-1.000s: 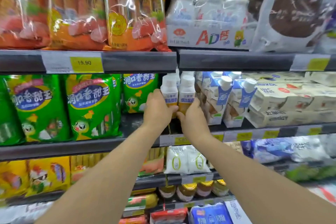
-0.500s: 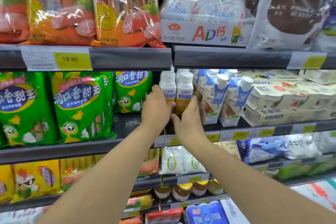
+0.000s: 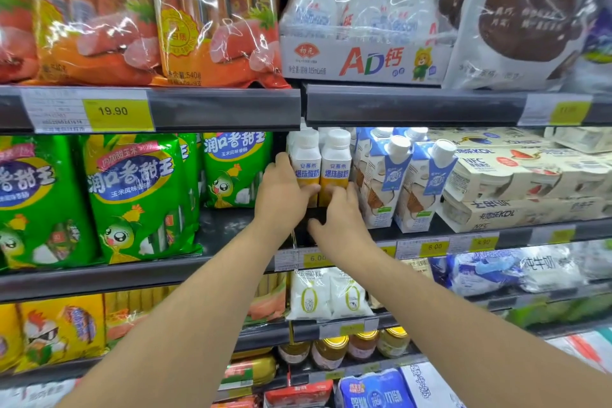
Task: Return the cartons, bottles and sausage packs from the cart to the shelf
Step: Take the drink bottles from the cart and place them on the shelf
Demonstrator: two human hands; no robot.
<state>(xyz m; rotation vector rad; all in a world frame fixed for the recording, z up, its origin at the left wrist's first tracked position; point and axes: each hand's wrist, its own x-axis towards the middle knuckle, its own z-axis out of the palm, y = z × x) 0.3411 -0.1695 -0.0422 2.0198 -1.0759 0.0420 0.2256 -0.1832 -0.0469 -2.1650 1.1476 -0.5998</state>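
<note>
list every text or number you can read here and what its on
"19.90": yellow price tag on the upper shelf rail
"AD钙": white bottle multipack box
"润口香甜王": green sausage pack
"爆珠酸奶": two white bottles by the hands
"6.00": price tags below the bottles and cartons
"KOL": cream yogurt packs
"纯牛奶": milk bag
Small print on tags: too blurred.
</note>
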